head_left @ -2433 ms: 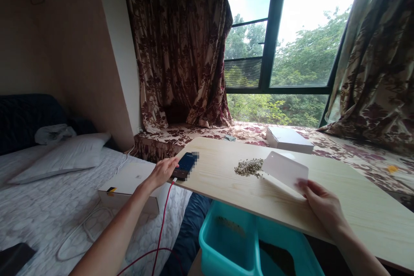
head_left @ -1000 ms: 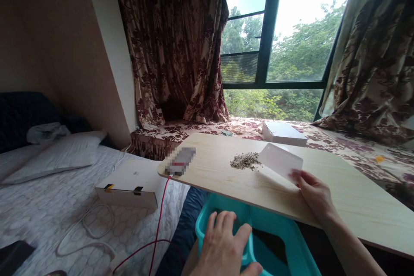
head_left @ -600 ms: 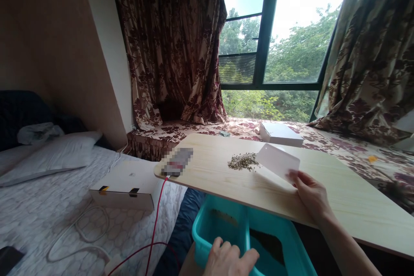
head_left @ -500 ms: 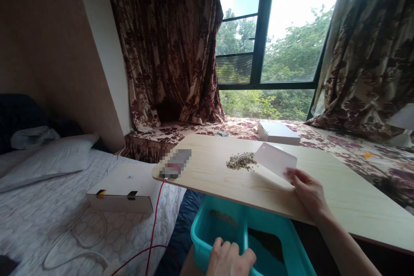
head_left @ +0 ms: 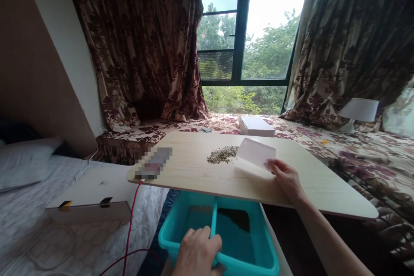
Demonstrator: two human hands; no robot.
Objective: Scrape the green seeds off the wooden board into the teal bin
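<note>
My right hand (head_left: 286, 179) pinches a white plastic card (head_left: 256, 152) that stands tilted on a pale wooden board (head_left: 207, 177), right beside a small heap of seeds (head_left: 222, 154). My left hand (head_left: 198, 253) grips the near rim and centre divider of a teal two-part bin (head_left: 255, 252) under the board's front edge. Dark grainy matter lies in the bin's right compartment. A phone (head_left: 154, 163), blurred out, rests at the board's left corner with a red cable (head_left: 130, 224) hanging from it.
A flat white box (head_left: 92, 192) lies on the bed (head_left: 35, 241) at left, with a white cord. Another white box (head_left: 255, 125) and a white lamp (head_left: 358, 112) sit on the patterned window seat (head_left: 365, 155). Curtains frame the window behind.
My left hand left the phone, dropped to the teal bin and closed on its rim. The view swung right, bringing the lamp in. My right hand kept the card by the seeds.
</note>
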